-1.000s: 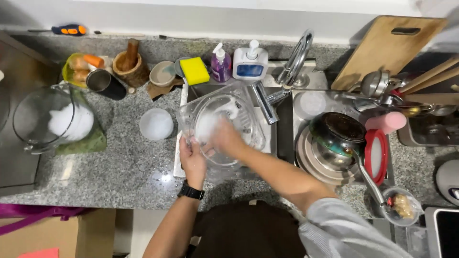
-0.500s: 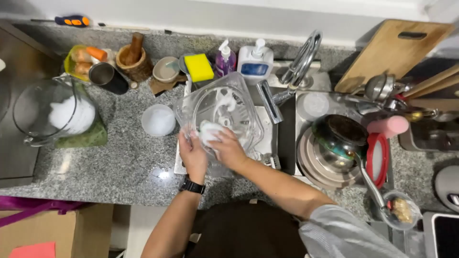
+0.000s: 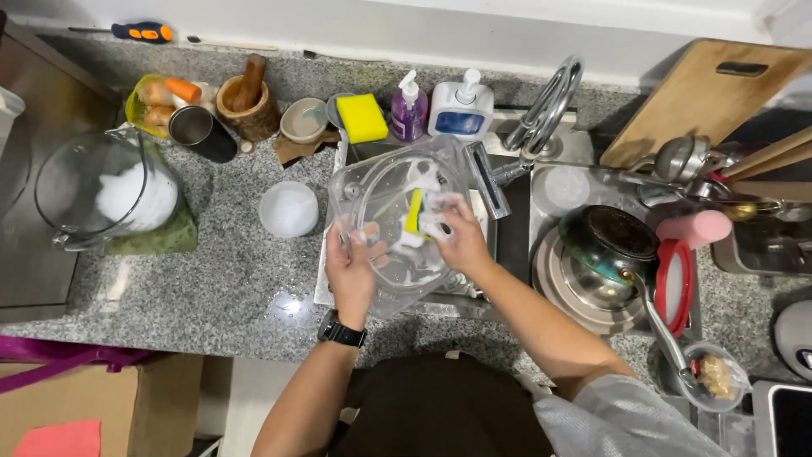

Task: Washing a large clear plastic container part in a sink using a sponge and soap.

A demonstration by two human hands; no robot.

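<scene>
Container [image 3: 397, 224] tilts over the sink so your left hand [image 3: 351, 271] grips its rim while right-hand fingers [image 3: 444, 222] pinch the sponge [image 3: 414, 211] inside.

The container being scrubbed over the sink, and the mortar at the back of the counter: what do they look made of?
The container looks like clear plastic, glossy and wet: the left hand and soap suds show through its thin wall. The mortar and its pestle look like wood, matte brown, with a grain-like rim.

Home kitchen: granite counter [image 3: 228, 279], sink tap [image 3: 545, 106], stacked pots [image 3: 605, 254]
</scene>
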